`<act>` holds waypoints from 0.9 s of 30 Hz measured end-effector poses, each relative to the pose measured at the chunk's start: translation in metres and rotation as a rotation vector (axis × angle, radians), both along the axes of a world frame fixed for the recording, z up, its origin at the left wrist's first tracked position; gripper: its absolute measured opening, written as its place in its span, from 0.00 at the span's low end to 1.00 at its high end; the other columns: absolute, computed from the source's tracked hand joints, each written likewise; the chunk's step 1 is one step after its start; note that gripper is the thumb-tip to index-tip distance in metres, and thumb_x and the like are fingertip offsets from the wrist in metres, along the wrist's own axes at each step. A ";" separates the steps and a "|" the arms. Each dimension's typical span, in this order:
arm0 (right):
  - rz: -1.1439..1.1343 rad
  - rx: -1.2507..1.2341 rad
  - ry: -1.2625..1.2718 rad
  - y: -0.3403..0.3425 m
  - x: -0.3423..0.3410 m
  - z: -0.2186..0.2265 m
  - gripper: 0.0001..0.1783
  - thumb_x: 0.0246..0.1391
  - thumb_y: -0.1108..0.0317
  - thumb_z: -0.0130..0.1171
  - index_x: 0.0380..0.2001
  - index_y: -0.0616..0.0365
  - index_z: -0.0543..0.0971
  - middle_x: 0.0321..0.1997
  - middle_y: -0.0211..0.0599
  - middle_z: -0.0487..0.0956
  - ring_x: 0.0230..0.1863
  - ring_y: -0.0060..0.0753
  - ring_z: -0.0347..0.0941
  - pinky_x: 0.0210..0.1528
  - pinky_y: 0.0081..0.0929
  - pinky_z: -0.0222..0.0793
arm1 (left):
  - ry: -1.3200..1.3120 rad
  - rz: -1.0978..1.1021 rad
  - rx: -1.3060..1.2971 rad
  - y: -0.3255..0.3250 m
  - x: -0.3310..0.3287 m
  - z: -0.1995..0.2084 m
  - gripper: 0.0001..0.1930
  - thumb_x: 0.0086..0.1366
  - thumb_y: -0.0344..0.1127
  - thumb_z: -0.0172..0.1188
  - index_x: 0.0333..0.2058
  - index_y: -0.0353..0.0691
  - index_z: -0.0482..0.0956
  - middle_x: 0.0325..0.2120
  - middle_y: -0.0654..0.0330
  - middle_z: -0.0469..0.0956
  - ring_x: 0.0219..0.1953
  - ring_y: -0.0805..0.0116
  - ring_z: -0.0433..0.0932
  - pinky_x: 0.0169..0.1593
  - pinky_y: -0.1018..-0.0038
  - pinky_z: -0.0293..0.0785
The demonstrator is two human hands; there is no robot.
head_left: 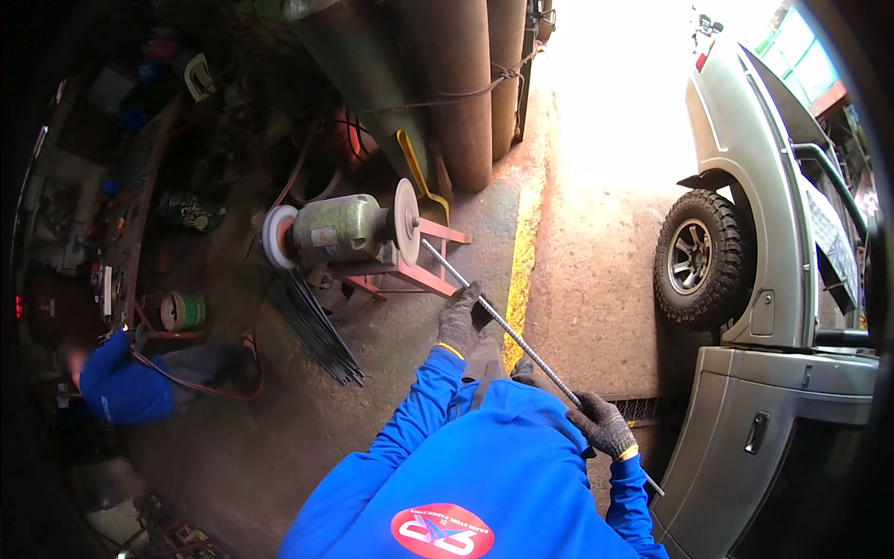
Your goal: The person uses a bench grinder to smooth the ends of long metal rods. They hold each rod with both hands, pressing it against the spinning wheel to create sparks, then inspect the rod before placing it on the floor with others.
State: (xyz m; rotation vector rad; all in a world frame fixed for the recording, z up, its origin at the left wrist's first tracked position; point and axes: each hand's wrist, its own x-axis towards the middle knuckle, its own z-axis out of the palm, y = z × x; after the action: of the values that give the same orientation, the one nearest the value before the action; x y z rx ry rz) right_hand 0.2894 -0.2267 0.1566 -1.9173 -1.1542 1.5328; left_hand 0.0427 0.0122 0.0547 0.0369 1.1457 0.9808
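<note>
A long ribbed steel bar [531, 349] slants across in front of me, held in both gloved hands. My left hand [461, 317], in a grey glove, is wrapped round it nearer the bench grinder [340, 228]. Farther back, my right hand [603, 427] grips the bar close to its rear end. The bar's front end meets or lies right beside the face of the grinding wheel [407, 222]; I cannot tell whether they touch. The grinder sits on a red metal stand [424, 272], and a second, pale wheel [277, 238] is on its other side.
A bundle of dark rods [312, 326] lies on the floor left of the stand. Tall gas cylinders [456, 84] and a yellow-handled tool [410, 154] stand behind it. At left a blue-clothed co-worker [126, 382] bends near a bench. A silver vehicle [778, 307] is parked at right.
</note>
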 end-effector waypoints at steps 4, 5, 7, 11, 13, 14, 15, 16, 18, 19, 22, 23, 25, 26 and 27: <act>-0.080 -0.087 -0.014 0.016 -0.020 0.019 0.24 0.57 0.58 0.65 0.52 0.62 0.76 0.32 0.45 0.83 0.32 0.31 0.79 0.37 0.31 0.76 | 0.046 -0.143 -0.083 0.013 -0.016 -0.030 0.09 0.59 0.35 0.71 0.35 0.48 0.78 0.24 0.65 0.73 0.27 0.66 0.76 0.30 0.58 0.82; -0.111 -0.099 -0.007 0.019 -0.026 0.023 0.23 0.58 0.58 0.65 0.50 0.62 0.77 0.32 0.44 0.83 0.32 0.28 0.79 0.37 0.30 0.76 | 0.039 -0.150 -0.087 0.014 -0.019 -0.034 0.09 0.59 0.35 0.71 0.35 0.48 0.78 0.24 0.64 0.73 0.27 0.65 0.76 0.30 0.57 0.82; -0.110 -0.330 -0.007 0.033 -0.036 0.048 0.20 0.61 0.55 0.60 0.44 0.62 0.80 0.27 0.37 0.81 0.24 0.22 0.76 0.24 0.23 0.72 | 0.023 -0.157 -0.090 0.016 -0.024 -0.045 0.10 0.59 0.35 0.71 0.35 0.47 0.78 0.24 0.63 0.72 0.26 0.64 0.76 0.31 0.55 0.83; -0.202 -0.433 0.100 0.012 -0.038 0.042 0.24 0.66 0.48 0.50 0.42 0.60 0.81 0.22 0.36 0.79 0.19 0.24 0.74 0.19 0.24 0.72 | -0.038 -0.231 -0.150 0.020 -0.033 -0.058 0.10 0.60 0.35 0.70 0.36 0.47 0.76 0.24 0.61 0.72 0.23 0.62 0.74 0.34 0.50 0.83; -0.235 -0.478 0.179 -0.001 -0.039 0.039 0.24 0.69 0.49 0.47 0.43 0.60 0.80 0.22 0.37 0.80 0.18 0.26 0.75 0.19 0.25 0.72 | -0.034 -0.291 -0.196 0.020 -0.039 -0.068 0.10 0.61 0.38 0.69 0.36 0.47 0.76 0.23 0.62 0.73 0.23 0.63 0.74 0.36 0.57 0.83; -0.229 -0.502 0.181 0.001 -0.039 0.046 0.26 0.69 0.48 0.46 0.44 0.61 0.80 0.23 0.39 0.81 0.18 0.29 0.76 0.20 0.27 0.74 | -0.030 -0.314 -0.184 0.021 -0.035 -0.066 0.11 0.61 0.39 0.69 0.36 0.46 0.76 0.23 0.62 0.73 0.23 0.63 0.74 0.36 0.59 0.82; -0.229 -0.517 0.211 -0.001 -0.040 0.045 0.26 0.69 0.48 0.46 0.45 0.61 0.80 0.23 0.39 0.81 0.19 0.29 0.77 0.21 0.27 0.74 | -0.027 -0.337 -0.173 0.022 -0.032 -0.065 0.11 0.61 0.40 0.69 0.35 0.46 0.76 0.22 0.63 0.73 0.23 0.63 0.74 0.36 0.61 0.82; -0.228 -0.533 0.240 -0.005 -0.040 0.045 0.26 0.69 0.48 0.45 0.45 0.61 0.80 0.23 0.40 0.81 0.19 0.30 0.77 0.21 0.28 0.74 | 0.052 -0.358 -0.225 0.025 -0.032 -0.064 0.12 0.61 0.41 0.70 0.34 0.44 0.77 0.21 0.64 0.73 0.24 0.65 0.75 0.36 0.64 0.81; -0.250 -0.502 0.291 -0.019 -0.036 0.043 0.27 0.69 0.47 0.45 0.46 0.61 0.80 0.24 0.41 0.81 0.20 0.31 0.78 0.23 0.29 0.76 | 0.023 -0.384 -0.193 0.028 -0.035 -0.059 0.11 0.60 0.40 0.71 0.34 0.45 0.76 0.23 0.61 0.75 0.25 0.63 0.78 0.32 0.62 0.82; -0.246 -0.501 0.304 -0.024 -0.034 0.044 0.26 0.69 0.47 0.45 0.46 0.61 0.80 0.24 0.42 0.81 0.20 0.31 0.78 0.23 0.29 0.76 | 0.007 -0.394 -0.178 0.027 -0.034 -0.057 0.12 0.59 0.39 0.71 0.34 0.46 0.76 0.23 0.60 0.76 0.25 0.63 0.79 0.30 0.61 0.83; -0.185 -0.506 0.300 -0.026 -0.030 0.046 0.25 0.69 0.49 0.46 0.45 0.61 0.80 0.27 0.42 0.82 0.22 0.31 0.78 0.26 0.29 0.76 | 0.048 -0.412 -0.128 0.024 -0.028 -0.049 0.12 0.61 0.40 0.70 0.34 0.43 0.75 0.23 0.59 0.76 0.25 0.60 0.79 0.30 0.59 0.83; -0.143 -0.520 0.265 -0.025 -0.029 0.042 0.25 0.69 0.50 0.46 0.44 0.61 0.80 0.28 0.42 0.82 0.25 0.30 0.79 0.28 0.29 0.77 | 0.064 -0.412 -0.112 0.020 -0.027 -0.046 0.13 0.61 0.41 0.69 0.33 0.42 0.75 0.23 0.58 0.76 0.24 0.59 0.79 0.30 0.58 0.83; -0.063 -0.387 0.205 -0.036 -0.020 0.025 0.24 0.69 0.50 0.47 0.43 0.61 0.81 0.31 0.42 0.83 0.30 0.30 0.79 0.34 0.28 0.77 | 0.039 -0.449 -0.158 0.022 -0.022 -0.021 0.11 0.62 0.41 0.68 0.34 0.42 0.78 0.24 0.58 0.78 0.28 0.59 0.80 0.35 0.58 0.83; -0.012 -0.239 0.185 -0.039 -0.018 0.016 0.24 0.69 0.51 0.47 0.42 0.61 0.81 0.32 0.41 0.83 0.33 0.30 0.80 0.38 0.28 0.77 | 0.024 -0.460 -0.179 0.024 -0.021 -0.011 0.10 0.63 0.41 0.67 0.34 0.41 0.79 0.25 0.58 0.79 0.30 0.59 0.81 0.38 0.58 0.83; 0.042 -0.091 0.166 -0.043 -0.012 0.012 0.24 0.69 0.51 0.47 0.42 0.61 0.81 0.34 0.41 0.83 0.36 0.31 0.80 0.41 0.28 0.77 | 0.015 -0.458 -0.114 0.025 -0.019 -0.008 0.10 0.63 0.40 0.67 0.34 0.41 0.79 0.25 0.58 0.79 0.30 0.59 0.81 0.38 0.57 0.83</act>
State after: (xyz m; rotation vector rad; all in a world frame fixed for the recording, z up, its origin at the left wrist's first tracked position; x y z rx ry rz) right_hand 0.2776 -0.2700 0.1682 -1.7932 -1.0765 1.7582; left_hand 0.0232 0.0371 0.0463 0.2066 1.1393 0.5094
